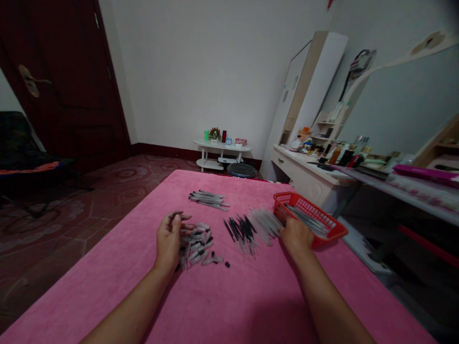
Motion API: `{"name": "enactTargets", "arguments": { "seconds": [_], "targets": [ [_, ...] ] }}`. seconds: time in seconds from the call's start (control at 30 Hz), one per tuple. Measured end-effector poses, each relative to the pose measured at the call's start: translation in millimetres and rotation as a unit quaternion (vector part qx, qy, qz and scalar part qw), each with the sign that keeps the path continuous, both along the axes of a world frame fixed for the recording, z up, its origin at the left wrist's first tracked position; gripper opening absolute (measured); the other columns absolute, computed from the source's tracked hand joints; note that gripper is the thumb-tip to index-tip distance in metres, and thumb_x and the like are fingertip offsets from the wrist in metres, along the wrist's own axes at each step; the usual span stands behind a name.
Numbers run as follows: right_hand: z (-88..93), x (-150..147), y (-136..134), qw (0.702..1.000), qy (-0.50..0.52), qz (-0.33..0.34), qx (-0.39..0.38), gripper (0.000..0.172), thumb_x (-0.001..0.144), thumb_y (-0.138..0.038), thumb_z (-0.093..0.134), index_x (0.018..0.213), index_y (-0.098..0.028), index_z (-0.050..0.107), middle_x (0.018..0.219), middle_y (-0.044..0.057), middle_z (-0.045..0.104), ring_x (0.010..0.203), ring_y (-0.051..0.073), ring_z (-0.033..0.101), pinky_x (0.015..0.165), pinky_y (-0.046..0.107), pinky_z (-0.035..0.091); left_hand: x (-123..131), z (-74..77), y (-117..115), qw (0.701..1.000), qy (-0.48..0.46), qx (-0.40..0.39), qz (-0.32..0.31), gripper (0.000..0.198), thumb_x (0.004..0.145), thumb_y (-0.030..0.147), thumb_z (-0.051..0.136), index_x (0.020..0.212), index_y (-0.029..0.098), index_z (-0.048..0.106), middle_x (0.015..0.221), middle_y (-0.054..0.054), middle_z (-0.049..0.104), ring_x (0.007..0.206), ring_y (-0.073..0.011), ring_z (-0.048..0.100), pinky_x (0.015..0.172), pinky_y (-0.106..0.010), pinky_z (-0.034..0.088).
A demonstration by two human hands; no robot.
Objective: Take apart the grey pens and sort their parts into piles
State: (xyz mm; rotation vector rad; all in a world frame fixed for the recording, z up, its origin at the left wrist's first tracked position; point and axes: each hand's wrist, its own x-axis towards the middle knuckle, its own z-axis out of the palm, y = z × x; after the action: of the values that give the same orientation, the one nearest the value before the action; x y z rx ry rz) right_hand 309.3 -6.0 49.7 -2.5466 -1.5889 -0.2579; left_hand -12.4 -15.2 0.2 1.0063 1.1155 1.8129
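My left hand [169, 239] is at the left side of a heap of pen caps [197, 248], clear with black ends. Its fingers are stretched out and a little apart, over the heap's edge. My right hand [297, 235] is closed at the right end of a row of clear pen barrels [264, 224], against the red basket's near side. Whatever its fingers hold is hidden. Between the two hands lies a batch of black-tipped pen refills [242, 231]. Farther back, a small stack of grey pens [208, 198] rests on the pink cloth.
The red plastic basket [335, 230] holds several long grey pens [310, 223]. A pink cloth [118, 286] covers the table. One loose black piece [227, 264] lies near the caps. On the right stand a cluttered dresser [311, 165] and a mirror; a low white table [222, 148] stands by the wall.
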Motion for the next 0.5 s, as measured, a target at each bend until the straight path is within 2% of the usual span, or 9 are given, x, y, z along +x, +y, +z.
{"name": "enactTargets", "arguments": {
  "seconds": [0.1,0.2,0.3,0.37,0.5],
  "targets": [
    [-0.3,-6,0,0.999,-0.001,0.030,0.022,0.030,0.081,-0.035,0.058,0.100,-0.015,0.069,0.093,0.018,0.070,0.088,0.030,0.066,0.068,0.033,0.045,0,-1.6,1,1.000,0.001,-0.001,-0.004,0.035,0.083,0.048,0.055,0.104,0.019,0.054,0.100,-0.007,0.063,0.065,-0.0128,0.065,0.055,-0.024,0.053],
    [-4.4,-24,-1,0.992,0.056,0.112,0.017,0.024,0.081,-0.034,0.058,0.091,-0.016,0.071,0.090,0.015,0.071,0.085,0.026,0.066,0.067,0.030,0.042,0,-3.0,1,1.000,0.001,-0.001,-0.008,0.034,0.084,0.047,0.055,0.104,0.020,0.053,0.099,-0.006,0.064,0.065,-0.0124,0.064,0.055,-0.023,0.053],
    [-14.9,-50,-3,0.965,0.148,0.217,-0.007,0.019,0.079,-0.031,0.060,0.079,-0.015,0.071,0.080,0.010,0.071,0.076,0.021,0.065,0.063,0.026,0.038,0,-3.1,1,1.000,-0.002,-0.002,-0.013,0.034,0.084,0.047,0.055,0.104,0.020,0.054,0.098,-0.005,0.064,0.064,-0.0121,0.064,0.055,-0.024,0.052],
    [-23.5,-65,-5,0.945,0.192,0.266,-0.005,0.016,0.077,-0.028,0.061,0.079,-0.015,0.071,0.078,0.008,0.071,0.075,0.019,0.064,0.064,0.025,0.037,1,-2.3,1,1.000,-0.002,-0.004,-0.013,0.034,0.083,0.047,0.055,0.103,0.020,0.054,0.096,-0.005,0.064,0.062,-0.0116,0.063,0.055,-0.024,0.052],
    [-33.3,-85,-1,0.935,0.200,0.292,0.033,0.017,0.076,-0.024,0.063,0.088,-0.016,0.070,0.089,0.008,0.070,0.085,0.019,0.062,0.071,0.025,0.039,6,0.3,0,1.000,0.008,-0.003,-0.016,0.033,0.083,0.047,0.055,0.101,0.019,0.055,0.093,-0.004,0.064,0.060,-0.0108,0.061,0.055,-0.023,0.050]
  ]
}}
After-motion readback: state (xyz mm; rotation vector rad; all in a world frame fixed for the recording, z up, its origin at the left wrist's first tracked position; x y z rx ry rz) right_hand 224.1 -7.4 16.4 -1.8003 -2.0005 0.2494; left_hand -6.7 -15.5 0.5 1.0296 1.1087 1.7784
